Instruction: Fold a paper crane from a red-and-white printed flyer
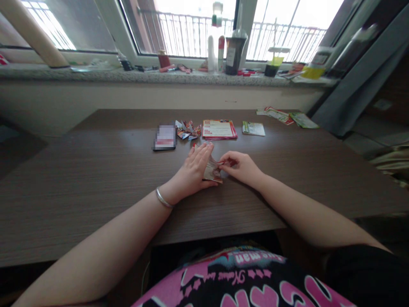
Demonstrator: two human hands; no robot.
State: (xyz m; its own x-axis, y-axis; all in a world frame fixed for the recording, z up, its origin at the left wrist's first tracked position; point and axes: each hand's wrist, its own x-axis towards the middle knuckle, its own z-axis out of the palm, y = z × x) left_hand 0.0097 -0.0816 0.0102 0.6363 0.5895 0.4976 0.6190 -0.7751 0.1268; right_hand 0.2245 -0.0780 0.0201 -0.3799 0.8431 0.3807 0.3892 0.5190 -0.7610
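While the left hand [195,168] rests with fingers extended over its left part, the paper sheet [212,172] lies between both hands, its right edge pinched by the right hand [240,167]. Coverage hides its long axis; neither hand is nearer. Beneath is the brown table [105,179]; beyond, a card stack [219,129], then the windowsill [128,76].

left forearm [118,232] slants in over the near edge of the surface [79,170], wrist nearly straight; left hand [193,166] back upward, fingers extended side by side toward the far edge, thumb spread away. right forearm [303,208] crosses the near edge from the right; right hand [242,168] turned inward, fingers curled, thumb and forefinger pinched. hands near each other.
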